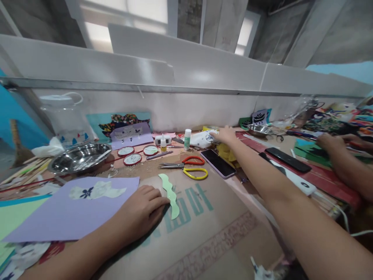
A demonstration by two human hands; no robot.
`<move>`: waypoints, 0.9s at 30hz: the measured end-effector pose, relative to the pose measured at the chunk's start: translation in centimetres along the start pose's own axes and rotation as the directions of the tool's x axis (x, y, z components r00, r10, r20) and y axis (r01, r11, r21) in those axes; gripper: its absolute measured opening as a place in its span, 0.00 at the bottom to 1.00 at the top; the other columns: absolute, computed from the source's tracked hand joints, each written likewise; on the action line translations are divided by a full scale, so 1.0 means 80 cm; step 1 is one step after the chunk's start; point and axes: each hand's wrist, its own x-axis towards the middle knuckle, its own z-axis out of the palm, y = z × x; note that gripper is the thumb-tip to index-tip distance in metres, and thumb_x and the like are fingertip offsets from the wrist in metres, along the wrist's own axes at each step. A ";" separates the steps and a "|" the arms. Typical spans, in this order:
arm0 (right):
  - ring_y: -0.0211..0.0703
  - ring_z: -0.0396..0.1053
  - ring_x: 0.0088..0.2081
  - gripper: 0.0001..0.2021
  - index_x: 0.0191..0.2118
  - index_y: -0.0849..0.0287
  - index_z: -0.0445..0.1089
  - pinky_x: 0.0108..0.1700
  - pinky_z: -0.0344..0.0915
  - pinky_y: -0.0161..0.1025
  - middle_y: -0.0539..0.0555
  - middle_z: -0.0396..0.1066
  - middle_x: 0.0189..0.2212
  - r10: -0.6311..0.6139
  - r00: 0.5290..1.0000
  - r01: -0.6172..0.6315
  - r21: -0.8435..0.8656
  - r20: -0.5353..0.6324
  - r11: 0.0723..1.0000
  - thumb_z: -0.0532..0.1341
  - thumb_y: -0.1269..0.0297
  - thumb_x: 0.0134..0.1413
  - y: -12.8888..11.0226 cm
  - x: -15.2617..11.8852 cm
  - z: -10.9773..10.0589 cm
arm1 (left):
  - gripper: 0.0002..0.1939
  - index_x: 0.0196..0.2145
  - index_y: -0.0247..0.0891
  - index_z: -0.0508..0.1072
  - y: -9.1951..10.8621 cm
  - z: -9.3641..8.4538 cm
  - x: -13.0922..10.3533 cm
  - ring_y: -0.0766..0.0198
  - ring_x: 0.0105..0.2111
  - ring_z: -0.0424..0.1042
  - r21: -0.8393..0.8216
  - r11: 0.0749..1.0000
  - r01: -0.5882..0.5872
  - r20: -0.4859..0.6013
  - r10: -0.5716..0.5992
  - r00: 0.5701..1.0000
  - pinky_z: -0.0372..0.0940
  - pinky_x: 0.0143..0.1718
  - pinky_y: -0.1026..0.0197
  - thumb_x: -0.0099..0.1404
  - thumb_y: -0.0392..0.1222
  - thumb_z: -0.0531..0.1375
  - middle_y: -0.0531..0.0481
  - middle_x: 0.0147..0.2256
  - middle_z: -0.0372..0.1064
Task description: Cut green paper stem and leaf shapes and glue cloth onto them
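Observation:
My left hand (145, 206) rests on a printed cardboard sheet (204, 241), fingers loosely bent. Its index fingertip touches the edge of a wavy light green paper strip (169, 194). Left of that hand lies a purple sheet (101, 217) with a white floral cutout (107, 190) on it. My right hand (226, 137) reaches to the back of the table, its fingers closed on a white patterned cloth (202, 139); its fingertips are partly hidden. Yellow fabric (225, 153) lies below that hand. Scissors (182, 166) with red and yellow handles lie partly open between my hands.
A glue stick (187, 139), small bottle (163, 144) and round red frames (132, 159) stand or lie at the back. A metal bowl (80, 158) and plastic jug (68, 120) are left. Phones (218, 163) and a power strip (294, 181) lie right, near another person's hands (335, 146).

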 end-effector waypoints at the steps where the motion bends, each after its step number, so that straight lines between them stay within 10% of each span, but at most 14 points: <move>1: 0.60 0.69 0.54 0.18 0.46 0.68 0.74 0.58 0.63 0.59 0.69 0.72 0.51 0.013 1.000 -0.014 0.013 0.003 1.000 0.65 0.55 0.60 0.008 0.002 0.006 | 0.13 0.43 0.41 0.77 0.000 -0.001 0.001 0.58 0.34 0.69 -0.002 1.000 -0.002 0.001 0.002 1.000 0.61 0.38 0.56 0.71 0.32 0.53 0.48 0.33 0.74; 6: 0.45 0.73 0.46 0.14 0.53 0.60 0.70 0.49 0.73 0.48 0.58 0.72 0.50 0.053 0.994 -0.040 0.133 -0.093 0.990 0.60 0.59 0.67 0.017 0.013 0.018 | 0.09 0.39 0.40 0.77 -0.002 -0.005 0.003 0.59 0.35 0.69 -0.001 1.000 0.010 -0.003 -0.010 1.000 0.61 0.39 0.56 0.71 0.36 0.55 0.48 0.33 0.74; 14: 0.50 0.74 0.47 0.15 0.54 0.64 0.66 0.52 0.67 0.49 0.64 0.75 0.47 -0.028 0.884 0.145 0.218 -0.466 0.965 0.55 0.63 0.65 -0.006 0.014 -0.045 | 0.06 0.34 0.40 0.77 -0.007 -0.006 0.004 0.59 0.34 0.70 -0.024 0.990 0.139 0.017 -0.139 0.990 0.61 0.38 0.57 0.68 0.39 0.60 0.49 0.32 0.74; 22: 0.49 0.76 0.41 0.11 0.47 0.63 0.70 0.46 0.71 0.47 0.62 0.77 0.39 -0.073 0.919 0.188 0.268 -0.388 0.945 0.59 0.67 0.58 -0.022 -0.018 -0.048 | 0.05 0.34 0.40 0.71 -0.002 -0.009 0.008 0.59 0.30 0.70 -0.057 0.919 0.390 0.117 -0.382 0.917 0.59 0.30 0.60 0.61 0.40 0.64 0.51 0.29 0.72; 27: 0.48 0.73 0.47 0.12 0.47 0.57 0.70 0.53 0.69 0.48 0.61 0.74 0.45 -0.250 0.780 0.392 0.137 -0.573 0.910 0.54 0.68 0.61 -0.034 -0.041 -0.081 | 0.12 0.41 0.40 0.69 -0.002 -0.011 0.006 0.59 0.29 0.70 -0.122 0.885 0.450 0.092 -0.441 0.893 0.58 0.29 0.60 0.61 0.43 0.65 0.52 0.30 0.71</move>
